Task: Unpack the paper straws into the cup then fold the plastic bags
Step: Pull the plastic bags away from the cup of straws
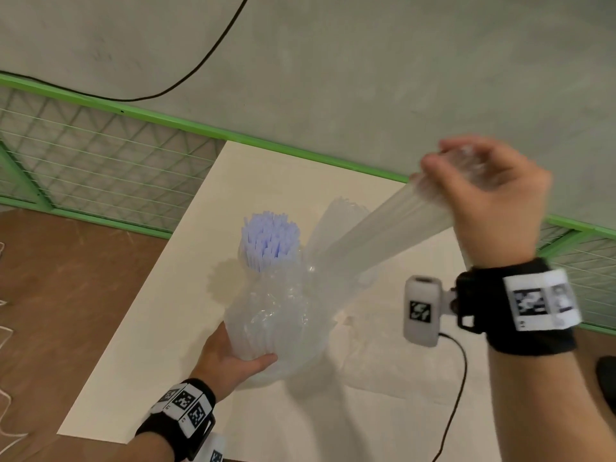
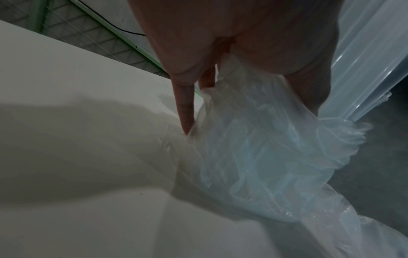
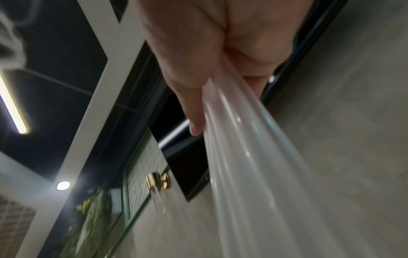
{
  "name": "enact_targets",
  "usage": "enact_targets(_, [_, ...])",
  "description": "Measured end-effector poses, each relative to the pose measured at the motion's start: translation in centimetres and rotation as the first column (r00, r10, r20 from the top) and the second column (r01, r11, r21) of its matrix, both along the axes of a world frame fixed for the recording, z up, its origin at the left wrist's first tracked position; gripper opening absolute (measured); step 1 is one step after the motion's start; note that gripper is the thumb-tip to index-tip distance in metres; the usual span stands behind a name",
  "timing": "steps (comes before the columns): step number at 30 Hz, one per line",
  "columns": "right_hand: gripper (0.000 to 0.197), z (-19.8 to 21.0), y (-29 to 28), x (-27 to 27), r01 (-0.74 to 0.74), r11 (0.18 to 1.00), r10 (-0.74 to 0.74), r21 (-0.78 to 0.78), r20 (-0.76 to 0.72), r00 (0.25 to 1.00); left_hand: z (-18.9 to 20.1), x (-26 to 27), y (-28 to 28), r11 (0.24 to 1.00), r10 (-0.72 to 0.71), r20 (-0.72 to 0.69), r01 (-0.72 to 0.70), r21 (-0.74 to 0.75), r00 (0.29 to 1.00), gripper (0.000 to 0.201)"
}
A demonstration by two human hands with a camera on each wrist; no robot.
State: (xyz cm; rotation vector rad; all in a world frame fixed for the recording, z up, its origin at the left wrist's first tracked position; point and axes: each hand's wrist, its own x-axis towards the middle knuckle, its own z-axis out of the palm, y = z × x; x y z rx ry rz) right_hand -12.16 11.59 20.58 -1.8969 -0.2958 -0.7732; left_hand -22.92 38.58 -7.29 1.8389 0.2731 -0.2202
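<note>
A bundle of white paper straws (image 1: 269, 240) stands upright, its lower part wrapped in crumpled clear plastic (image 1: 280, 321). My left hand (image 1: 230, 358) grips that wrapped base over the cream board (image 1: 140, 345); the cup is hidden by the plastic. In the left wrist view the crumpled plastic (image 2: 264, 157) bulges between my fingers (image 2: 185, 104). My right hand (image 1: 480, 191) is raised high at the right and grips the bunched end of a clear plastic bag (image 1: 383, 231), stretched taut down towards the straws. The right wrist view shows that bag (image 3: 243, 157) running out of my fist.
The cream board lies on a brown wooden tabletop (image 1: 66, 295). A green-framed wire mesh fence (image 1: 100, 168) runs behind it, with a grey floor and a black cable (image 1: 206, 58) beyond. A black cable (image 1: 456, 388) hangs from my right wrist camera.
</note>
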Motion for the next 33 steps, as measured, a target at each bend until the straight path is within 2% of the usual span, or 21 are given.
enact_targets(2, [0.023, 2.0, -1.5, 0.7, 0.004, 0.999, -0.007, 0.045, 0.064, 0.998, 0.0, 0.0, 0.0, 1.000, 0.001, 0.000, -0.001, -0.005, 1.000, 0.090])
enact_targets(4, [0.024, 2.3, -2.6, 2.3, -0.015, 0.999, 0.013, 0.038, 0.056, 0.998, 0.0, 0.0, 0.0, 1.000, 0.003, 0.005, -0.002, -0.013, 1.000, 0.090])
enact_targets(6, [0.021, 0.3, -3.1, 4.8, -0.028, 0.999, 0.027, -0.020, -0.042, 0.999, 0.0, 0.0, 0.0, 1.000, 0.000, 0.003, 0.000, -0.015, 1.000, 0.092])
enact_targets(9, [0.017, -4.7, -2.8, 7.7, -0.108, 0.988, 0.078, -0.109, -0.248, 0.966, -0.2, 0.1, 0.0, 1.000, 0.003, -0.014, -0.003, -0.021, 1.000, 0.094])
enact_targets(11, [0.015, -7.6, -2.3, 8.4, -0.139, 0.958, 0.050, -0.250, -0.332, 0.942, -0.2, 0.1, 0.0, 1.000, 0.003, -0.018, -0.004, -0.029, 1.000, 0.093])
enact_targets(13, [0.023, -10.0, -2.1, 8.7, -0.157, 0.882, -0.027, -0.444, -0.379, 0.925, -0.2, 0.0, 0.0, 0.999, 0.006, -0.011, -0.006, -0.036, 1.000, 0.093])
enact_targets(16, [0.043, -13.0, -2.0, 9.2, -0.301, 0.698, -0.046, -0.650, -0.460, 0.887, -0.1, 0.0, -0.1, 0.999, 0.011, -0.014, -0.012, -0.052, 1.000, 0.089])
enact_targets(18, [0.052, -14.1, -2.1, 9.8, -0.365, 0.582, -0.052, -0.727, -0.480, 0.875, -0.1, 0.0, -0.1, 0.998, 0.019, -0.012, -0.020, -0.056, 1.000, 0.088])
enact_targets(22, [0.071, -13.6, -2.5, 10.3, -0.424, 0.409, -0.111, -0.808, -0.505, 0.856, -0.1, 0.0, -0.1, 0.998, 0.028, -0.011, -0.028, -0.053, 1.000, 0.086])
enact_targets(24, [0.074, -13.3, -2.7, 10.2, -0.412, 0.396, -0.117, -0.821, -0.490, 0.864, -0.2, 0.0, -0.1, 0.998, 0.034, -0.008, -0.034, -0.049, 0.999, 0.086])
enact_targets(26, [0.076, -13.3, -2.6, 9.8, -0.391, 0.454, -0.102, -0.801, -0.483, 0.870, -0.2, 0.1, -0.2, 0.998, 0.028, -0.008, -0.028, -0.047, 1.000, 0.085])
enact_targets(28, [0.080, -13.5, -2.2, 9.1, -0.387, 0.455, -0.083, -0.802, -0.471, 0.878, -0.2, 0.0, -0.2, 0.998, 0.026, -0.006, -0.027, -0.052, 1.000, 0.085])
enact_targets(30, [0.081, -13.7, -1.5, 8.2, -0.381, 0.380, -0.081, -0.843, -0.441, 0.894, -0.2, 0.0, -0.2, 0.998, 0.028, 0.000, -0.028, -0.053, 1.000, 0.087])
enact_targets(33, [0.086, -13.5, -0.8, 7.0, -0.395, 0.198, -0.107, -0.897, -0.421, 0.901, -0.2, 0.1, -0.2, 0.998, 0.023, 0.001, -0.023, -0.051, 1.000, 0.088])
